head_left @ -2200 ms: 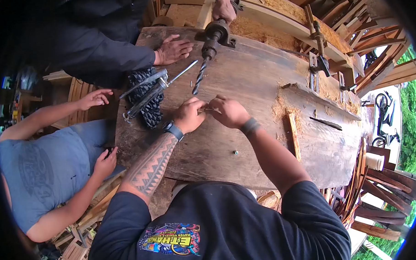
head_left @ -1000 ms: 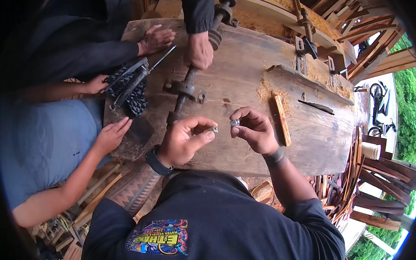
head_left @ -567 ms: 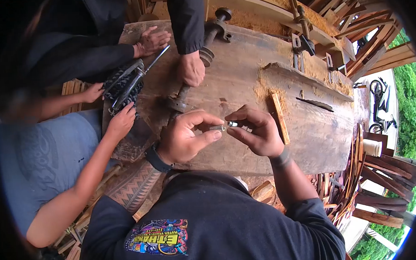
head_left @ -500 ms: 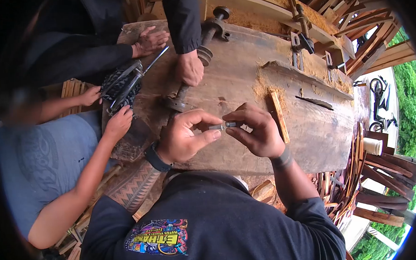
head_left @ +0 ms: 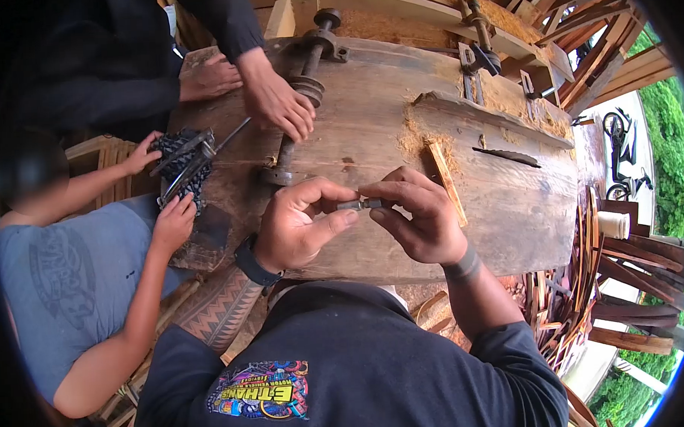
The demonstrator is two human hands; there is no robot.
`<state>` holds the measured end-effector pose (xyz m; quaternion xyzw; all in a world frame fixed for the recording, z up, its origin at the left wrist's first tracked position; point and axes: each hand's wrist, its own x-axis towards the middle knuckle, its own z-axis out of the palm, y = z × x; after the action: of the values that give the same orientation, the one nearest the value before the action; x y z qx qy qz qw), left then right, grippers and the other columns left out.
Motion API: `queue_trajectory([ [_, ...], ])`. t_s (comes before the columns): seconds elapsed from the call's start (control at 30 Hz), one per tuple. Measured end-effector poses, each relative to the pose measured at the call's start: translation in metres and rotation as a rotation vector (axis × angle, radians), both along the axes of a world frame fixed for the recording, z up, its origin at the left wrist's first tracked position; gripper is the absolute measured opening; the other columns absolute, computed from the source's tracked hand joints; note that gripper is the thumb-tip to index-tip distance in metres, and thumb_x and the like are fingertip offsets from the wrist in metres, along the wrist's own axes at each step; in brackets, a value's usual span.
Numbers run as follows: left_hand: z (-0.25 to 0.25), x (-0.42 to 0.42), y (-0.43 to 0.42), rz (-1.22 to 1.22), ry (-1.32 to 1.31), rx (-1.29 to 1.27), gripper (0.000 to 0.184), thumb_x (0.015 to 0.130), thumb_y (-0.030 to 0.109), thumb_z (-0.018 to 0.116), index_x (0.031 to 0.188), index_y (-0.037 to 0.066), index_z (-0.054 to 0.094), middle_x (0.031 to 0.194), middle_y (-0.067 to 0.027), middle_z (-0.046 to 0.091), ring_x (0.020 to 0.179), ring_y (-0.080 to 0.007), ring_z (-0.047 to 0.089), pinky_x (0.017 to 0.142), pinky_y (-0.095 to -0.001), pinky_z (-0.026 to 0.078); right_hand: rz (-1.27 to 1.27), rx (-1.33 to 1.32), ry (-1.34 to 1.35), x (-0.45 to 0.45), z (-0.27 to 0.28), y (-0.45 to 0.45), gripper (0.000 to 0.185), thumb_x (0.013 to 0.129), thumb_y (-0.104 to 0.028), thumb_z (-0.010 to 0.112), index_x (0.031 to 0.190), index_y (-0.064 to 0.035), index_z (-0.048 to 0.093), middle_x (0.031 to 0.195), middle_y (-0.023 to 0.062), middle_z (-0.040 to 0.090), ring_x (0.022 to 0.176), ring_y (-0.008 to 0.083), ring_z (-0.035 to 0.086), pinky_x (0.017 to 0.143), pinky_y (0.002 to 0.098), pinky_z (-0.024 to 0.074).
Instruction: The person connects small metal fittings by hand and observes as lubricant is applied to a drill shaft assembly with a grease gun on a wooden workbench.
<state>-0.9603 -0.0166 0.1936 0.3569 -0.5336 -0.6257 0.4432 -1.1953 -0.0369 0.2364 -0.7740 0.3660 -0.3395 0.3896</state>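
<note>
Thumb and fingers of the left hand (head_left: 301,226) pinch a small metal piece (head_left: 348,206). The right hand (head_left: 426,219) pinches a second piece (head_left: 374,202); neither hand is open wide. The two look lined up end to end above the wooden table (head_left: 500,223), but I cannot tell if they are joined yet. Beyond, another person's hand (head_left: 276,101) is by a big metal bar (head_left: 307,88). The dark shirt (head_left: 407,362) has a patch (head_left: 259,393) saying "ETHANS" upside down.

Centre: small silver-grey metal parts (head_left: 350,205). Lower centre: black fabric T-shirt (head_left: 377,363), multicoloured print (head_left: 247,409), yellow lettering (head_left: 267,392). Lower left: forearm (head_left: 223,306), dark zigzag bands (head_left: 214,317). Left: black-and-grey patterned cloth (head_left: 196,187).
</note>
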Motion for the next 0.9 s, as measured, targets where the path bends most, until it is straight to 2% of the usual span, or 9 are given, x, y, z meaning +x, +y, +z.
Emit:
queue_trajectory([
  [0.13, 0.003, -0.003, 0.0, -0.012, 0.048, 0.078, 0.02, 0.093, 0.003, 0.074, 0.11, -0.005, 0.068, 0.102, -0.0068, 0.069, 0.091, -0.0079, 0.062, 0.078, -0.0237, 0.05, -0.009, -0.013, 0.029, -0.002, 0.004, 0.0, 0.031, 0.087, 0.002, 0.076, 0.118, -0.0026, 0.074, 0.096, 0.0101, 0.066, 0.086, 0.0203, 0.067, 0.075, 0.0328, 0.0539],
  [0.23, 0.011, -0.005, 0.0, -0.004, 0.105, 0.096, 0.022, 0.093, 0.005, 0.076, 0.113, -0.003, 0.069, 0.101, -0.0043, 0.07, 0.092, -0.0076, 0.063, 0.081, -0.024, 0.051, 0.019, 0.101, -0.155, -0.009, -0.002, -0.002, 0.03, 0.091, 0.004, 0.072, 0.12, 0.0009, 0.07, 0.098, 0.0092, 0.068, 0.084, 0.0194, 0.068, 0.076, 0.0328, 0.0556],
  [0.33, 0.012, -0.001, -0.002, 0.008, 0.073, -0.053, 0.023, 0.093, 0.004, 0.077, 0.114, -0.002, 0.07, 0.1, -0.004, 0.07, 0.095, -0.0082, 0.065, 0.084, -0.0241, 0.052, -0.053, 0.706, -0.805, -0.008, -0.005, 0.003, 0.031, 0.096, 0.003, 0.064, 0.126, 0.0042, 0.06, 0.1, 0.0079, 0.067, 0.076, 0.019, 0.068, 0.069, 0.0328, 0.0595],
  [0.37, 0.012, -0.001, -0.004, 0.008, 0.051, -0.127, 0.023, 0.092, 0.002, 0.077, 0.114, -0.001, 0.069, 0.101, -0.0044, 0.071, 0.096, -0.0086, 0.065, 0.085, -0.0241, 0.053, -0.065, 0.802, -0.816, -0.009, -0.005, 0.003, 0.031, 0.096, 0.002, 0.063, 0.126, 0.0042, 0.06, 0.099, 0.0086, 0.067, 0.075, 0.0187, 0.068, 0.067, 0.0326, 0.0589],
  [0.47, 0.026, -0.005, 0.004, 0.032, 0.327, 0.136, 0.025, 0.089, -0.004, 0.079, 0.111, -0.001, 0.069, 0.102, -0.0085, 0.071, 0.096, -0.0109, 0.068, 0.085, -0.0255, 0.055, -0.07, 1.023, -0.799, -0.007, 0.008, 0.004, 0.029, 0.098, -0.002, 0.06, 0.126, 0.0042, 0.059, 0.096, 0.0092, 0.066, 0.073, 0.0172, 0.067, 0.059, 0.031, 0.0565],
  [0.5, 0.033, -0.005, 0.006, 0.019, 0.358, 0.129, 0.026, 0.087, -0.004, 0.08, 0.11, 0.0, 0.067, 0.1, -0.01, 0.071, 0.093, -0.0143, 0.07, 0.081, -0.0272, 0.056, 0.002, 1.102, -0.806, -0.008, 0.017, 0.006, 0.027, 0.1, -0.003, 0.059, 0.125, 0.004, 0.059, 0.093, 0.007, 0.064, 0.071, 0.0161, 0.065, 0.058, 0.03, 0.0555],
  [0.6, 0.062, -0.003, 0.013, -0.06, 0.419, 0.084, 0.035, 0.082, -0.002, 0.086, 0.105, 0.004, 0.061, 0.096, -0.0137, 0.068, 0.087, -0.0235, 0.073, 0.074, -0.0305, 0.06, 0.029, 1.106, -0.692, -0.01, 0.039, 0.011, 0.034, 0.105, -0.008, 0.055, 0.136, 0.005, 0.055, 0.089, 0.004, 0.06, 0.07, 0.0133, 0.061, 0.06, 0.0281, 0.0543],
  [0.77, 0.089, -0.011, 0.011, -0.348, 0.608, -0.051, 0.035, 0.076, -0.01, 0.087, 0.107, -0.004, 0.072, 0.098, -0.0225, 0.072, 0.092, -0.0325, 0.075, 0.073, -0.0403, 0.066, -0.057, 0.926, -0.574, -0.016, 0.06, 0.016, 0.047, 0.109, -0.011, 0.05, 0.153, 0.0054, 0.043, 0.086, 0.0025, 0.057, 0.072, 0.0117, 0.06, 0.063, 0.0268, 0.0543],
  [0.9, 0.096, -0.031, 0.001, -0.412, 0.498, -0.016, 0.034, 0.079, -0.01, 0.085, 0.11, -0.006, 0.071, 0.099, -0.0214, 0.072, 0.089, -0.0328, 0.076, 0.073, -0.0397, 0.066, -0.077, 0.837, -0.519, -0.038, 0.085, 0.02, 0.048, 0.11, -0.011, 0.047, 0.155, 0.0032, 0.04, 0.087, 0.0041, 0.06, 0.069, 0.01, 0.06, 0.059, 0.0234, 0.0509],
])
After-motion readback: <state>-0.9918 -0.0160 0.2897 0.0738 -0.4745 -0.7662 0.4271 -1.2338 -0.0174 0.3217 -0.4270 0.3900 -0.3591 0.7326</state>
